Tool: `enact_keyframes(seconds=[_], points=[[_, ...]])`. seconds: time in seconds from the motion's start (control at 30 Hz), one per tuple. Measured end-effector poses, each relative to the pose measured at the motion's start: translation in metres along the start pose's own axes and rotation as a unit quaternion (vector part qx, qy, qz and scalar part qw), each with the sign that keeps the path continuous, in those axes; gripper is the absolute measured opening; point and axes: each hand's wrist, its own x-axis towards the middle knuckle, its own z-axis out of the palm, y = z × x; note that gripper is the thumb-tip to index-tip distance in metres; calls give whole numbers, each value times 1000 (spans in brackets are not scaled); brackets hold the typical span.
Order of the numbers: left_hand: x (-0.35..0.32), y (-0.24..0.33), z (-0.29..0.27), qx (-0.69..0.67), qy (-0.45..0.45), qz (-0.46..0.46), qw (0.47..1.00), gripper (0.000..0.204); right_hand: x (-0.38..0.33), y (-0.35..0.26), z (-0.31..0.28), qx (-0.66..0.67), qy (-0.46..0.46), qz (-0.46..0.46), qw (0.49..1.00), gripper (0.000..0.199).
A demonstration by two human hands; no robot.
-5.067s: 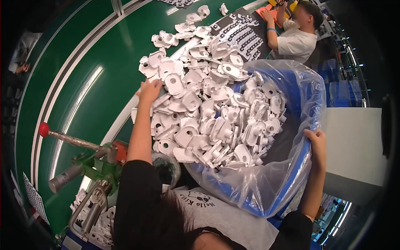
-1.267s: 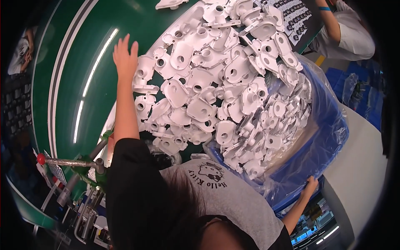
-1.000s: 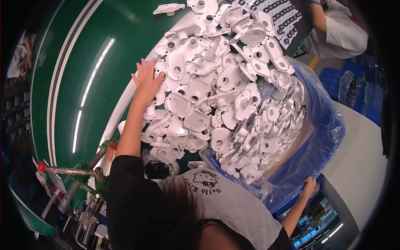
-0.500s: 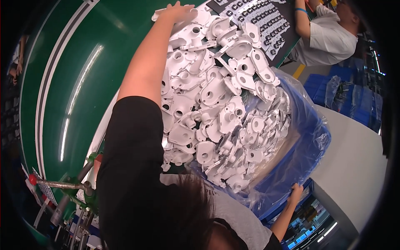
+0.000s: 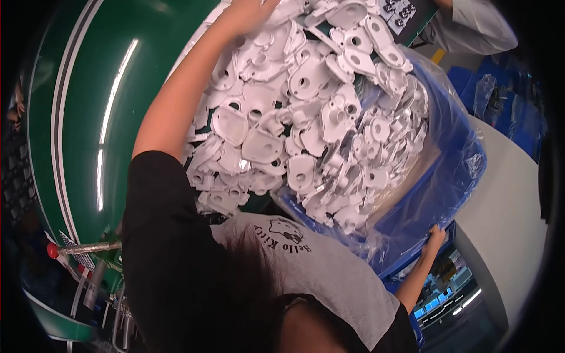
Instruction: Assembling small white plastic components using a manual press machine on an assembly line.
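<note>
A big heap of white moulded plastic parts with round holes and short tubes (image 5: 262, 144) lies on the green table and runs down into a blue bin (image 5: 438, 203) lined with clear plastic. My left hand (image 5: 247, 16) lies over the far left side of the heap, palm down. Its fingers look stretched out, though the top edge cuts some off, and no part shows in its grip. Down at the right, my right hand (image 5: 436, 236) has its fingers closed round the near right rim of the bin and its liner.
The green table surface (image 5: 76, 135) extends left of the heap. A metal lever with a red knob (image 5: 53, 252) stands at lower left. A co-worker's light sleeve (image 5: 479, 26) shows at upper right beside a sheet of small dark pieces (image 5: 397, 12). Blue bins (image 5: 512, 112) stand beyond.
The view has shifted, and the heap and bin sit higher in it. My left hand has come back toward me over the heap, its arm farther left. My right hand still holds the rim.
</note>
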Motion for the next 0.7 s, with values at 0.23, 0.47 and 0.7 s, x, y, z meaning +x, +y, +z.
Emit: enact_keyframes(seconds=[0.23, 0.47, 0.7], points=[[-70, 7, -7, -256, 257, 184, 914, 39, 8, 5, -2, 4, -23, -20, 1000, 7], [-230, 97, 60, -295, -203, -9, 934, 28, -1, 4, 0, 22, -20, 8, 1000, 8], [-348, 112, 122, -157, -302, -184, 922, 40, -14, -12, 13, 47, -36, -30, 998, 8]])
